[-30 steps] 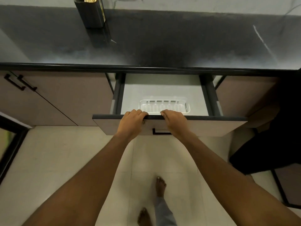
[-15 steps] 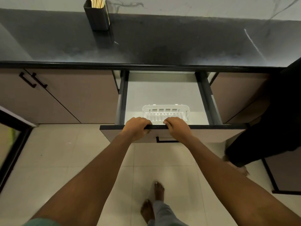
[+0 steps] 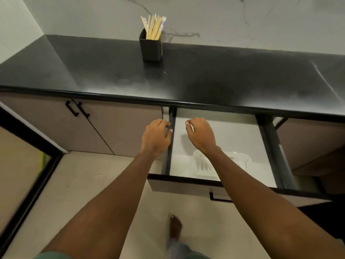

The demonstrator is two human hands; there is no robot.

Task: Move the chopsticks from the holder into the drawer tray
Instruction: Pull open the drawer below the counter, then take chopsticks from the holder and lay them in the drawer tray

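- Fingers [image 3: 169, 127] of left hand [image 3: 155, 138] loosely curled, holding nothing; right hand [image 3: 200, 135] same, half-curled & empty, both in the air over the drawer [image 3: 186, 184].
- Drawer pulled out, so access looks sorted.
- White tray [image 3: 203, 165] inside near the front, partly hidden by right forearm; no sticks seen in it.
- Chopsticks [image 3: 154, 27] all upright in black holder [image 3: 151, 46] at back of desk [image 3: 205, 75], well apart from hands.
- Left to do, by my read: every pick & transfer.

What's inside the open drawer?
A white plastic tray sits near the front of the drawer. The right forearm covers its middle. The part that shows looks empty, and the drawer floor around it looks bare.
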